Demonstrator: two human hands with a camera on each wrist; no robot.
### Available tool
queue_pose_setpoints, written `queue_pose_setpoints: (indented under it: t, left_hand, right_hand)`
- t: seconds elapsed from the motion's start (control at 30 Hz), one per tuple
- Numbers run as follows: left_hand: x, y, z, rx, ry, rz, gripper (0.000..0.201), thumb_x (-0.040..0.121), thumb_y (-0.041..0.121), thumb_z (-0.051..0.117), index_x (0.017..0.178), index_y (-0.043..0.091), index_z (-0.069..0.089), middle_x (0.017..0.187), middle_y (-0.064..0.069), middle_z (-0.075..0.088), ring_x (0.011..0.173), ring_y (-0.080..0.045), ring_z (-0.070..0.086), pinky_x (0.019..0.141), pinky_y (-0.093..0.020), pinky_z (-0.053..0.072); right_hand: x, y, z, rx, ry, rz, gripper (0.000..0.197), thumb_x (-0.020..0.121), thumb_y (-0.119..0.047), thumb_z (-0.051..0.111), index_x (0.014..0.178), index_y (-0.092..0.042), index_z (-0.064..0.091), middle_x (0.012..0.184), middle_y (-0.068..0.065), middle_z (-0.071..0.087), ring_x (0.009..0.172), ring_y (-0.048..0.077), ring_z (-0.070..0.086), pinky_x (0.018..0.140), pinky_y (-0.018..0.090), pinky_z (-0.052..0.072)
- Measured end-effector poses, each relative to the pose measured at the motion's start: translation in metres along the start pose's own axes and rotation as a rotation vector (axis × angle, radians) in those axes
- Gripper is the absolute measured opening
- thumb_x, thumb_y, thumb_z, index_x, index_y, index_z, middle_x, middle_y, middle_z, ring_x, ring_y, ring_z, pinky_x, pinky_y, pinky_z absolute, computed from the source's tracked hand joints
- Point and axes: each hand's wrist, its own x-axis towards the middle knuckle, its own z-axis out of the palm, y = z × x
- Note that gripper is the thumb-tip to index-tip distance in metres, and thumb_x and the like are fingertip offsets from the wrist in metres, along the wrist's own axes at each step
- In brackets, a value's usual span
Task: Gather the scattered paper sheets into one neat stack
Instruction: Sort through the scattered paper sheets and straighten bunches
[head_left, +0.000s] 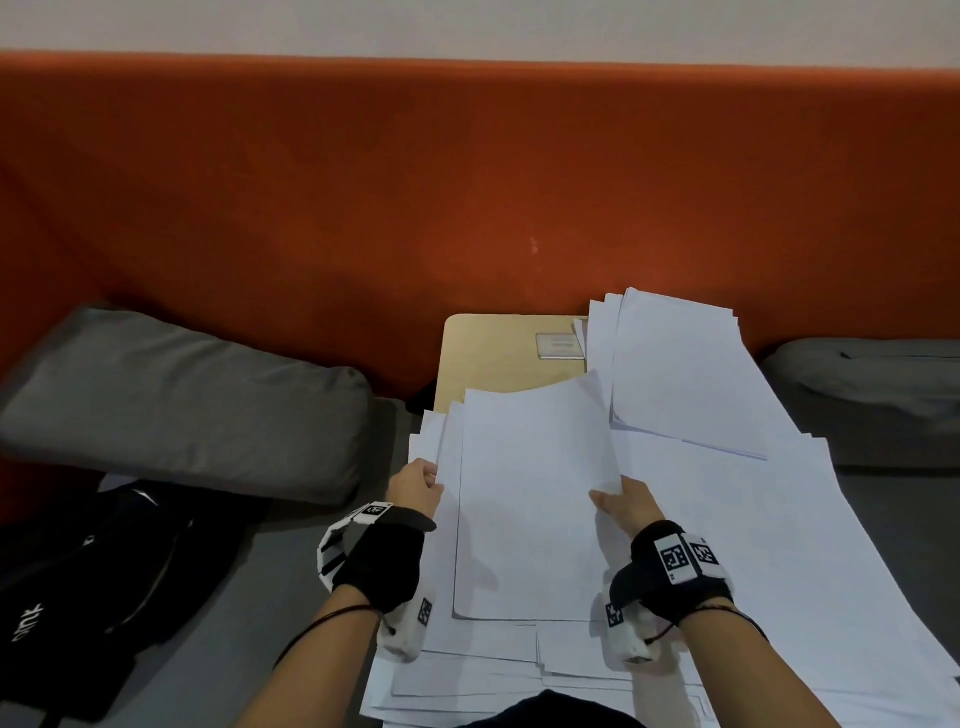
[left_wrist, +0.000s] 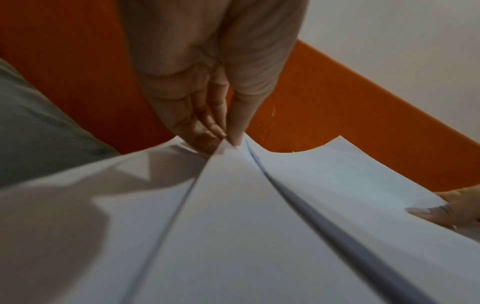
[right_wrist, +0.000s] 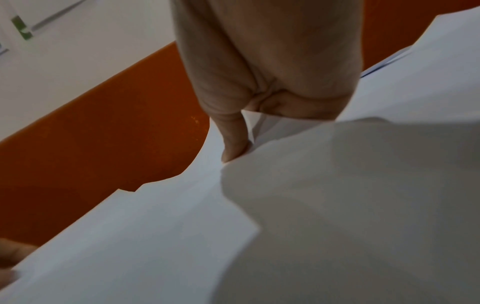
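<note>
Both hands on a bundle of white sheets (head_left: 535, 499), raised a bit over the paper spread below. Left hand (head_left: 415, 488) pinching the bundle's left edge, thumb on top and fingers (left_wrist: 207, 115) underneath, clear in the left wrist view. Right hand (head_left: 626, 506) gripping the right edge, thumb pressed on top, the other fingers tucked under the paper and out of sight. Long axis of the bundle running away from the body toward the orange backrest (head_left: 467, 182), far edge curling upward, edges not lined up on the left where a few sheets stick out.

Loose sheets (head_left: 519, 670) fanned messily underneath near the body, more stretching off to the right. Second pile (head_left: 685, 374) farther back on the right, long axis also pointing away but skewed a little clockwise, overhanging the small wooden desk (head_left: 493, 353). Small card (head_left: 558, 345) on the desk beside that pile, writing on it too blurry to read.

Grey cushion (head_left: 182, 405) on the left, dark bag (head_left: 93, 582) in front of it with white lettering, not legible. Black-and-white square marker tags on both wrist straps.
</note>
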Motion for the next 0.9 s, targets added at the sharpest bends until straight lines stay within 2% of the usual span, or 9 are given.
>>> queue_pose_setpoints:
  t: [0.1, 0.27, 0.37, 0.5, 0.57, 0.63, 0.73, 0.83, 0.9]
  left_hand:
    - [-0.005, 0.002, -0.001, 0.032, 0.033, 0.068, 0.027, 0.090, 0.001, 0.054, 0.116, -0.001, 0.059, 0.117, -0.015, 0.062, 0.106, -0.026, 0.060, 0.090, -0.027, 0.046]
    - [-0.013, 0.006, -0.002, 0.132, 0.039, 0.138, 0.027, 0.092, 0.001, 0.048, 0.118, -0.001, 0.058, 0.120, -0.017, 0.058, 0.104, -0.028, 0.060, 0.084, -0.030, 0.049]
    - [-0.014, 0.005, -0.001, 0.149, 0.034, 0.128, 0.029, 0.092, 0.003, 0.050, 0.120, 0.001, 0.058, 0.122, -0.016, 0.058, 0.106, -0.028, 0.060, 0.086, -0.031, 0.049]
    - [-0.020, 0.006, -0.002, 0.142, 0.005, 0.081, 0.019, 0.091, 0.007, 0.054, 0.107, -0.001, 0.062, 0.112, -0.016, 0.061, 0.101, -0.030, 0.061, 0.085, -0.033, 0.049]
    - [-0.022, 0.007, -0.002, 0.144, -0.003, 0.084, 0.015, 0.090, 0.009, 0.056, 0.080, 0.002, 0.063, 0.085, -0.010, 0.061, 0.086, -0.025, 0.059, 0.079, -0.032, 0.049]
    - [-0.024, 0.006, 0.001, 0.146, 0.000, 0.091, 0.043, 0.089, 0.011, 0.057, 0.051, 0.010, 0.037, 0.058, -0.002, 0.038, 0.061, -0.017, 0.044, 0.060, -0.026, 0.040]
    - [-0.023, 0.005, 0.005, 0.090, -0.077, 0.071, 0.049, 0.091, 0.010, 0.054, 0.053, 0.015, 0.024, 0.058, 0.000, 0.027, 0.064, -0.020, 0.037, 0.064, -0.022, 0.029]
    - [-0.019, -0.001, 0.001, 0.006, -0.078, 0.074, 0.043, 0.091, 0.009, 0.055, 0.054, 0.015, 0.034, 0.068, -0.013, 0.042, 0.074, -0.023, 0.041, 0.069, -0.023, 0.031]
    - [-0.019, -0.002, -0.009, -0.128, 0.049, 0.072, 0.026, 0.090, 0.003, 0.055, 0.065, -0.003, 0.057, 0.076, -0.027, 0.053, 0.070, -0.030, 0.043, 0.065, -0.020, 0.031]
  right_hand:
    - [0.000, 0.000, 0.000, -0.002, -0.004, -0.002, 0.032, 0.090, -0.011, 0.057, 0.117, 0.005, 0.056, 0.111, 0.020, 0.062, 0.096, 0.027, 0.055, 0.086, 0.033, 0.042]
    - [-0.003, 0.001, 0.000, 0.005, 0.004, -0.015, 0.031, 0.090, -0.011, 0.057, 0.116, 0.005, 0.057, 0.116, 0.022, 0.061, 0.107, 0.033, 0.058, 0.090, 0.035, 0.043]
    - [-0.004, 0.001, 0.000, 0.003, 0.008, -0.023, 0.030, 0.090, -0.011, 0.056, 0.115, 0.005, 0.058, 0.115, 0.022, 0.062, 0.101, 0.031, 0.058, 0.087, 0.033, 0.042]
    - [-0.004, 0.003, 0.000, -0.004, 0.005, -0.032, 0.030, 0.090, -0.011, 0.056, 0.114, 0.006, 0.058, 0.114, 0.023, 0.062, 0.090, 0.025, 0.053, 0.082, 0.031, 0.040]
    - [-0.005, 0.004, 0.000, -0.003, 0.006, -0.034, 0.030, 0.090, -0.011, 0.056, 0.115, 0.006, 0.057, 0.110, 0.020, 0.062, 0.092, 0.026, 0.053, 0.081, 0.030, 0.040]
    - [-0.005, 0.003, 0.000, -0.001, 0.006, -0.033, 0.031, 0.090, -0.011, 0.056, 0.116, 0.006, 0.057, 0.111, 0.021, 0.062, 0.095, 0.028, 0.055, 0.081, 0.030, 0.040]
    - [-0.007, 0.002, 0.000, 0.012, 0.007, -0.035, 0.031, 0.090, -0.011, 0.056, 0.116, 0.006, 0.057, 0.117, 0.023, 0.061, 0.097, 0.030, 0.056, 0.081, 0.030, 0.039]
    - [-0.008, 0.002, -0.002, 0.037, 0.004, -0.028, 0.032, 0.091, -0.011, 0.056, 0.117, 0.006, 0.056, 0.118, 0.023, 0.060, 0.110, 0.035, 0.056, 0.084, 0.032, 0.041]
    - [-0.008, 0.002, -0.004, 0.070, 0.010, -0.016, 0.032, 0.090, -0.012, 0.057, 0.117, 0.006, 0.056, 0.119, 0.022, 0.060, 0.111, 0.034, 0.056, 0.089, 0.034, 0.042]
